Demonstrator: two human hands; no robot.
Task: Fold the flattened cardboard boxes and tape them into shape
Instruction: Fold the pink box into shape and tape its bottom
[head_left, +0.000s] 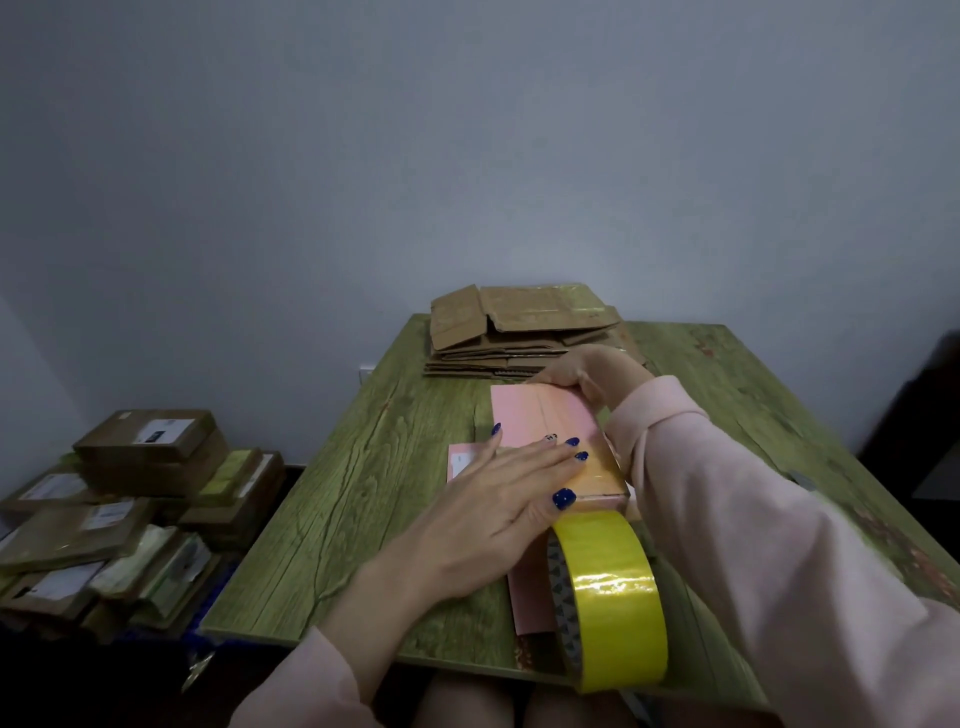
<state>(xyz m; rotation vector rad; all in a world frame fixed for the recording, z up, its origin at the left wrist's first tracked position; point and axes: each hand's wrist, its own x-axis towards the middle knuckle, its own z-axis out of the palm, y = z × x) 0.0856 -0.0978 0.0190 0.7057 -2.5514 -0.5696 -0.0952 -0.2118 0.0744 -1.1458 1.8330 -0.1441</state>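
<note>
A pink cardboard box (540, 415) stands folded into shape in the middle of the green wooden table (363, 493). My left hand (498, 499) lies flat on its top with straight fingers. My right hand (587, 371) grips the box's far end, fingers curled over the edge. A roll of yellow tape (608, 597) stands on edge at the box's near end, against my left thumb. A strip of tape seems to run from the roll up onto the box top. A stack of flattened brown boxes (519, 332) lies at the table's far edge.
On the floor to the left sits a heap of taped brown boxes (130, 514). A pink flap (460, 462) sticks out left of the box. The wall stands close behind the table. A dark object (919, 426) is at the right edge.
</note>
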